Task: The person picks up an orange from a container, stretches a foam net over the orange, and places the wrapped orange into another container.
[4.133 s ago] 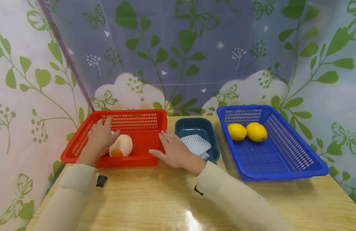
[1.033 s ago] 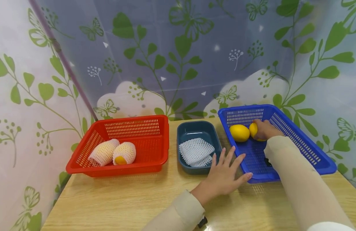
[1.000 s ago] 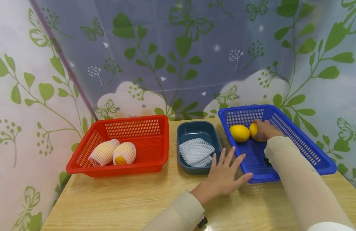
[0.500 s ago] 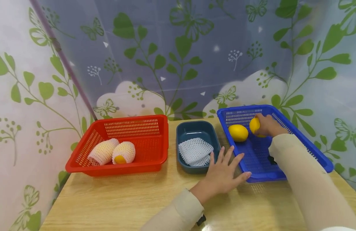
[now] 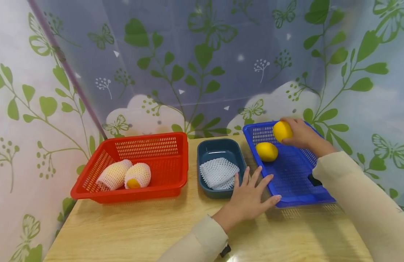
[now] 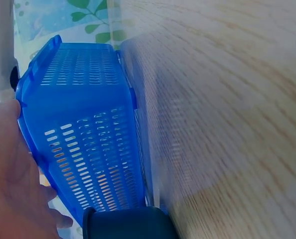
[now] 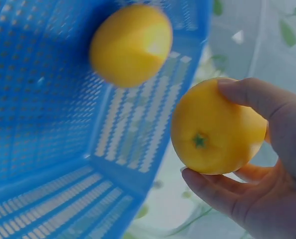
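Note:
My right hand [image 5: 301, 135] grips a yellow lemon [image 5: 282, 131] between thumb and fingers, raised to the height of the back rim of the blue basket [image 5: 293, 183]. In the right wrist view, the green stem end of this lemon [image 7: 218, 124] faces the camera. A second lemon [image 5: 266, 151] lies inside the basket at its left back corner. My left hand [image 5: 249, 200] has its fingers spread, thumb at the basket's near left corner. In the left wrist view that hand [image 6: 13, 184] sits along the basket rim.
A dark teal bin [image 5: 218, 194] with folded white foam nets [image 5: 219, 173] stands left of the blue basket. Farther left, a red basket [image 5: 136, 197] holds two net-wrapped fruits, one long [image 5: 115, 174] and one with an orange patch [image 5: 138, 175]. A patterned curtain [image 5: 208, 91] hangs behind the table.
My right hand has come from the red basket's side to the blue basket, taken hold of the right-hand lemon and lifted it. My left hand has moved from the red basket to the blue basket's near left corner.

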